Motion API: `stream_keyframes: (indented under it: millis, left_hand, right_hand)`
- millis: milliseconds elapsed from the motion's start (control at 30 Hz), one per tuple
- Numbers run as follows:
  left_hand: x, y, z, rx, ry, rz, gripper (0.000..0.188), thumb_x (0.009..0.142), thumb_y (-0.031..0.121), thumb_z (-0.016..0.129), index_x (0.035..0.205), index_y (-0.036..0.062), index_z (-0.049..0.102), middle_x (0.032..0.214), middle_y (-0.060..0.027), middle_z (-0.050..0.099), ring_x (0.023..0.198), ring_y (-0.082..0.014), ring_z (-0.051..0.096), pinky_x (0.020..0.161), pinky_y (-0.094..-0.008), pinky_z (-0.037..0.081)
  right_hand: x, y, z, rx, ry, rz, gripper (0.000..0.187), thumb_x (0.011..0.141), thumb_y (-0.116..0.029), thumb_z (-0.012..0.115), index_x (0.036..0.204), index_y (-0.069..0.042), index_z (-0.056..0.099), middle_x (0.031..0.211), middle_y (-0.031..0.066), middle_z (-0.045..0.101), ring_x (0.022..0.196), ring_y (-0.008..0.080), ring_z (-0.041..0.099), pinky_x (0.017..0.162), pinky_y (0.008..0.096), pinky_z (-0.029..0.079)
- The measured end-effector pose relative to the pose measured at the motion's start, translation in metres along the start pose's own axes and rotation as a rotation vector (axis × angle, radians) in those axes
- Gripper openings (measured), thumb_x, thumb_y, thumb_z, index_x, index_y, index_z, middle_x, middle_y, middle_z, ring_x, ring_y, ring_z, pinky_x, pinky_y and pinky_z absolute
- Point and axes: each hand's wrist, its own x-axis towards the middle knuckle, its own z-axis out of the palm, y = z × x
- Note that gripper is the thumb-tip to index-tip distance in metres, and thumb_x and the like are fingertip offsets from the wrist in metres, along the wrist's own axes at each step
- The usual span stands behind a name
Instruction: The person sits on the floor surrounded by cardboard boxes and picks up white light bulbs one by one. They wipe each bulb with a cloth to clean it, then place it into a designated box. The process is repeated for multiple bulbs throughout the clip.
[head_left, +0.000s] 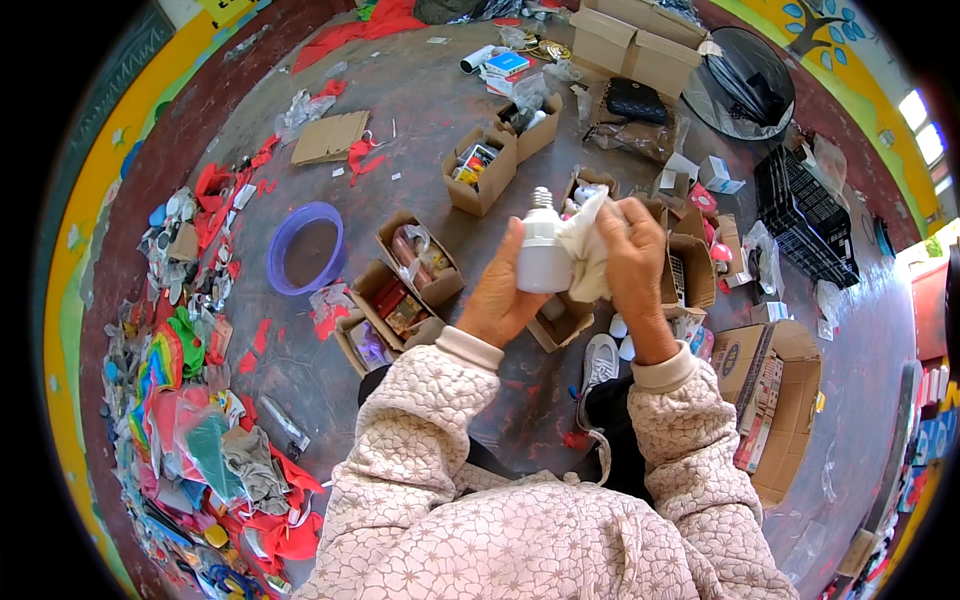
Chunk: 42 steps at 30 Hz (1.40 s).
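A white light bulb (543,262) with a silver screw base stands upright, base up, in my left hand (497,290), whose thumb and fingers close around its side. My right hand (634,262) grips a crumpled cream cloth (588,245) and presses it against the bulb's right side. Part of the cloth hangs below my fingers. Beneath both hands are several small open cardboard boxes; the nearest is a brown box (558,324), partly hidden by my hands.
Small boxes with mixed goods, such as one box (480,168), stand ahead. A purple basin (306,248) sits left, beside a long heap of scraps (200,430). To the right are a large carton (790,410) and a black crate (806,215). My shoe (600,366) is below.
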Motion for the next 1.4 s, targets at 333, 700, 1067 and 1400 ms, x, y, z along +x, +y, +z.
stream_keyframes:
  millis: [333,700,1067,1400]
  left_hand:
    - [-0.003,-0.005,-0.002,0.372,0.076,-0.055,0.047,0.094,0.048,0.032,0.114,0.0085,0.049,0.102,-0.0019,0.058,0.093,-0.0128,0.056,0.073,-0.0272,0.048]
    - [-0.001,0.031,-0.003,0.148,0.158,0.17,0.048,0.091,0.049,0.04,0.111,0.0072,0.052,0.099,-0.0093,0.061,0.087,-0.0194,0.06,0.077,-0.036,0.051]
    - [0.007,-0.003,-0.008,0.124,0.168,0.065,0.039,0.095,0.041,0.033,0.114,0.0111,0.049,0.104,-0.0046,0.058,0.095,-0.0152,0.057,0.081,-0.0299,0.048]
    - [0.007,0.016,-0.013,0.111,0.161,0.021,0.047,0.088,0.049,0.046,0.113,0.009,0.05,0.102,-0.0095,0.06,0.089,-0.0192,0.06,0.076,-0.0333,0.051]
  right_hand:
    - [-0.008,0.007,0.006,-0.319,-0.088,-0.185,0.016,0.078,-0.014,0.061,0.077,0.0,0.056,0.068,0.0127,0.054,0.06,0.0222,0.055,0.055,0.0319,0.043]
    - [-0.011,0.008,-0.006,-0.253,-0.441,-0.171,0.012,0.075,-0.011,0.062,0.078,-0.001,0.058,0.069,0.0093,0.055,0.063,0.0168,0.057,0.055,0.0303,0.044]
    - [-0.004,0.017,0.015,-0.335,-0.011,-0.112,0.017,0.077,-0.016,0.059,0.078,0.0,0.053,0.072,0.0171,0.054,0.066,0.0307,0.054,0.061,0.0367,0.042]
    - [-0.024,0.001,0.017,-0.408,-0.374,-0.448,0.015,0.077,-0.014,0.058,0.089,-0.006,0.054,0.082,0.0146,0.053,0.075,0.0345,0.057,0.061,0.0419,0.046]
